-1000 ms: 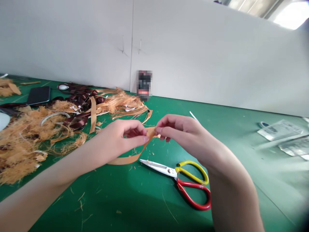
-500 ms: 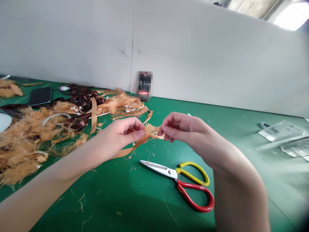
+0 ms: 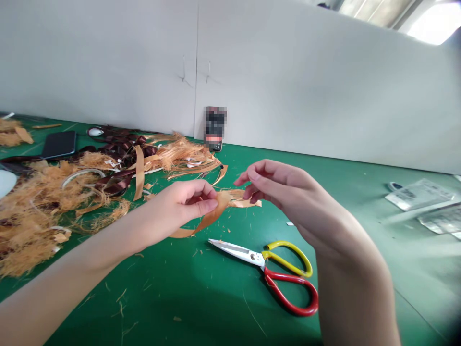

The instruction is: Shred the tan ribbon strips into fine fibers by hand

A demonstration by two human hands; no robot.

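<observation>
Pinches ribbon [image 3: 208, 221] in left hand [image 3: 185, 201], holds right hand [image 3: 288, 188] loosely open near frayed threads [image 3: 236, 197], and risks tangles from uneven pulling.

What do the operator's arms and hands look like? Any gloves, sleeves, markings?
Left grip and right grip: bare human hands, slim-fingered, no gloves, rings or bracelets showing. The slender, smooth left forearm and right forearm are bare as far as the frame shows; no sleeve, watch, cable or marking visible. Nail detail is too small to tell.
</observation>
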